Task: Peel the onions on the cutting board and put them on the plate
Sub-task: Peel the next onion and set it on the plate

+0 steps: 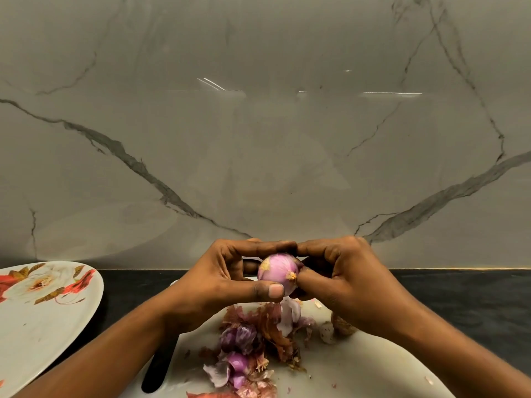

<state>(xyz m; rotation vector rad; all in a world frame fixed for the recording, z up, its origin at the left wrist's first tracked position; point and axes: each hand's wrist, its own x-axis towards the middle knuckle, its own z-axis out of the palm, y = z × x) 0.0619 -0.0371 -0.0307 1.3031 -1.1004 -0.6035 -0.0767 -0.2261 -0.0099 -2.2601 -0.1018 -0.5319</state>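
Note:
A mostly peeled pink onion (277, 272) is held up above the white cutting board (359, 366). My left hand (227, 282) grips it from the left, thumb under it and fingers over the top. My right hand (344, 277) holds it from the right, its thumb pressing at the root end. A pile of purple and brown onion skins (255, 349) lies on the board below. An unpeeled onion (342, 326) sits on the board, partly hidden under my right wrist. The white flowered plate (37, 320) stands at the left and carries no onion.
A black knife handle (159, 366) lies at the board's left edge, partly under my left forearm. The dark counter (459, 300) runs back to a grey marble wall (258, 139).

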